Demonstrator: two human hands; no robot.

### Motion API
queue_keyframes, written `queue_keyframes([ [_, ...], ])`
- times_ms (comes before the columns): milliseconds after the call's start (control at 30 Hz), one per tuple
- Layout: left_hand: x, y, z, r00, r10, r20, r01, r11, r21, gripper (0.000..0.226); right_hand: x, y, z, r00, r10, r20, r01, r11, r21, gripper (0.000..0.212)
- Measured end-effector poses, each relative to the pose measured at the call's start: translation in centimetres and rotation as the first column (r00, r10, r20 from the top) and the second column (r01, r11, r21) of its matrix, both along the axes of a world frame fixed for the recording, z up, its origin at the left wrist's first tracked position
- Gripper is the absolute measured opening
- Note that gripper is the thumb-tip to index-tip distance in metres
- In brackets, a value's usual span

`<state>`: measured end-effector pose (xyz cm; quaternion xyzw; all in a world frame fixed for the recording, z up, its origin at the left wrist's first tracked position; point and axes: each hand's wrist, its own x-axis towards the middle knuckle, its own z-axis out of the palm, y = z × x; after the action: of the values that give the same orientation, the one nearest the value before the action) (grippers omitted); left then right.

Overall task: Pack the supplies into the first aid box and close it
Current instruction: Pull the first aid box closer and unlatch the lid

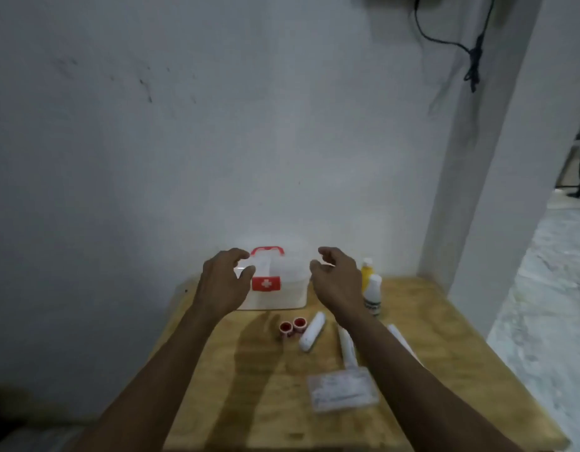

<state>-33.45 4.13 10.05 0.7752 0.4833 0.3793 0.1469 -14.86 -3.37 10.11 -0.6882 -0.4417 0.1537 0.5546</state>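
Observation:
A white first aid box (282, 288) with a red handle and a red cross label stands closed at the back of the wooden table (249, 370). My left hand (225, 282) hovers at its left side, fingers spread, holding nothing. My right hand (336, 278) hovers at its right side, fingers curled apart, also holding nothing. In front of the box lie two small red-capped rolls (292, 326), a white roll (311, 331), a white tube (346, 349), another white tube (400, 339) partly behind my right forearm, and a clear packet (342, 391).
A yellow bottle (367, 272) and a white bottle (373, 295) stand right of the box. A grey wall rises straight behind the table, with a pillar (477, 190) at the right. A dark cable (474, 60) hangs on the wall above.

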Motion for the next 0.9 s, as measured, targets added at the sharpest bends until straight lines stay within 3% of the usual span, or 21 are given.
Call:
queue_keyframes([
  [167, -1.3, 4.9, -2.6, 0.997, 0.079, 0.018, -0.077, 0.99, -0.119, 0.046, -1.5, 5.2, -1.6, 0.999, 0.037, 0.03, -0.033, 0.994, -0.108, 0.048],
  [500, 1.3, 11.4, -5.8, 0.996, 0.062, 0.062, -0.04, 0.951, -0.307, 0.059, 0.1, 13.4, -5.7, 0.996, 0.068, 0.066, -0.048, 0.963, -0.264, 0.053],
  [900, 0.4, 8.1, -6.5, 0.992, 0.072, 0.1, -0.034, 0.941, -0.336, 0.059, -1.3, 10.0, -6.6, 0.996, 0.058, 0.074, -0.038, 0.97, -0.242, 0.053],
])
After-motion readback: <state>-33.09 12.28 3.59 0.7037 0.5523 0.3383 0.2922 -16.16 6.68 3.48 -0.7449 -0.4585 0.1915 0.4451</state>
